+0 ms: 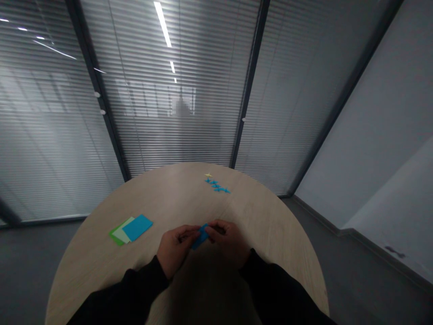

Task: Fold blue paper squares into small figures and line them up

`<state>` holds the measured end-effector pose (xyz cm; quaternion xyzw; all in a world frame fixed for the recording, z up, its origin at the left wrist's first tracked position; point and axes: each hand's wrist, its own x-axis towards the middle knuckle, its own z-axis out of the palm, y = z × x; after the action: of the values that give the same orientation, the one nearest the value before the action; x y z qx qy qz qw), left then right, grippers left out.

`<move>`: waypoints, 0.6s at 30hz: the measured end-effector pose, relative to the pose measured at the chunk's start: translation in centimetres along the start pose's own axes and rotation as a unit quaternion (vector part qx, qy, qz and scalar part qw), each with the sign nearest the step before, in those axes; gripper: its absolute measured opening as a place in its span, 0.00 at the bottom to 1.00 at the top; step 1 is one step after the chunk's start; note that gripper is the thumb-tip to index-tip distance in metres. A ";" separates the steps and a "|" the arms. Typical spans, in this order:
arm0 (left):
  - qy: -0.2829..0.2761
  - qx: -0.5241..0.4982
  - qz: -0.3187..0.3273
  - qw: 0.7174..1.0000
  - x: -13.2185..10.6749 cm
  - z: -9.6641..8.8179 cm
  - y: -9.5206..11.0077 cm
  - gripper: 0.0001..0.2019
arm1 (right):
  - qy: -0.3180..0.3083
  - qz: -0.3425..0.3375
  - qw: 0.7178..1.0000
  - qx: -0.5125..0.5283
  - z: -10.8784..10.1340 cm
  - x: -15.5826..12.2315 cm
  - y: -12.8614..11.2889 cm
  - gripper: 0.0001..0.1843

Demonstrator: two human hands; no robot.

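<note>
Near the front of a round wooden table point(162, 194), both hands hold one small folded piece of blue paper point(200, 238). My left hand point(175, 247) pinches its left side between thumb and fingers. The right side is pinched by my right hand point(230, 239), with the thumb close to the top edge. Fingers cover part of the paper, so its full shape is hidden. Off to the left lie flat sheets: a blue sheet point(138, 227) overlaps a pale green sheet point(120, 234) and a brighter green sheet point(115, 235).
Toward the table's far edge sit several small blue folded paper pieces point(216, 186) with pointed arms, and one yellow folded piece point(208, 174). Beyond the table stands a glass partition with blinds point(182, 135). A white wall point(372, 149) is on the right.
</note>
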<state>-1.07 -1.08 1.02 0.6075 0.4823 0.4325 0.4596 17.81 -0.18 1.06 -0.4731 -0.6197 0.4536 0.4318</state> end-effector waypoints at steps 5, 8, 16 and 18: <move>-0.010 0.047 0.026 0.999 -0.3 -0.1 0.8 0.18 | 0.019 -0.015 1.000 0.001 -0.2 0.0 -0.3 0.15; -0.014 0.080 0.033 0.996 -0.4 -0.1 1.2 0.20 | 0.027 -0.012 0.999 0.018 -0.2 0.0 -0.3 0.15; -0.010 0.068 0.016 0.997 -0.3 -0.1 0.7 0.21 | 0.026 -0.004 1.000 0.016 -0.1 0.1 -0.2 0.15; -0.005 0.049 0.009 0.999 -0.1 0.0 0.3 0.21 | 0.016 0.001 0.999 0.031 0.1 0.1 -0.1 0.16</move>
<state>-1.08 -1.24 1.30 0.6360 0.4949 0.4095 0.4277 17.72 -0.13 1.16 -0.4669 -0.5981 0.4655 0.4557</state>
